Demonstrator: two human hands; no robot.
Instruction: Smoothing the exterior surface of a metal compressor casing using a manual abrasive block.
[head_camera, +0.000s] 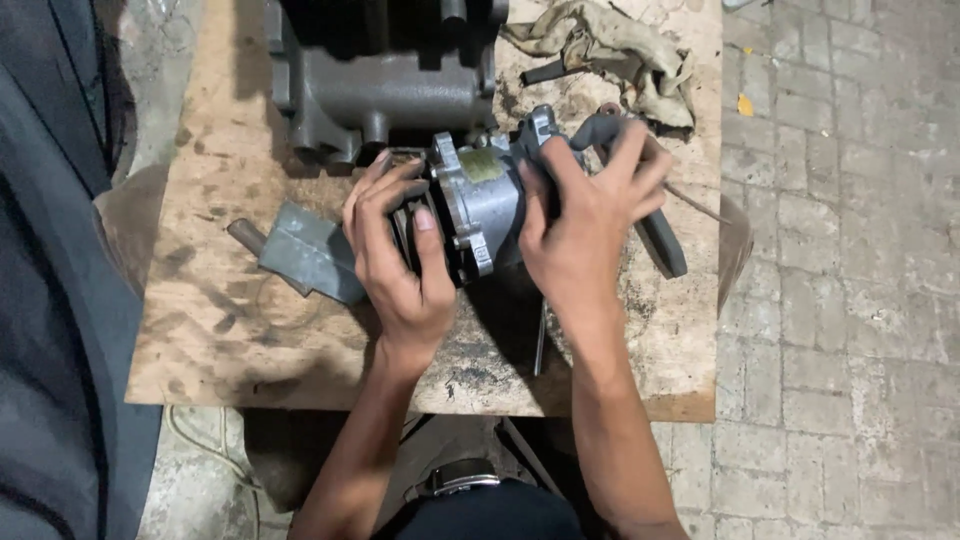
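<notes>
We have both hands on a grey metal housing (480, 205) that sits near the middle of the plywood desk (220, 330), just in front of a larger dark casting (385, 95). Our left hand (400, 255) wraps its near end, fingers curled over the top and the thumb pressed against the flanged face, so it is closed around the part. Our right hand (590, 215) grips the far end, thumb on the body and fingers bent over it; the same fingers seem to lie across the dark handles of pliers (655, 235), though we cannot tell whether they truly hold the tool or only rest on it.

We judge the housing to be cast metal: stiff, fairly heavy for its bulk, and probably greasy, so liable to slip. Its ribs and flange give the surest hold, taken from both ends as now.

To the left, apart from our hands, lies a folded grey bracket (310, 250). A dirty rag (610, 50) is bunched at the far right corner. A thin rod (540, 340) lies on the desk below our right wrist.
</notes>
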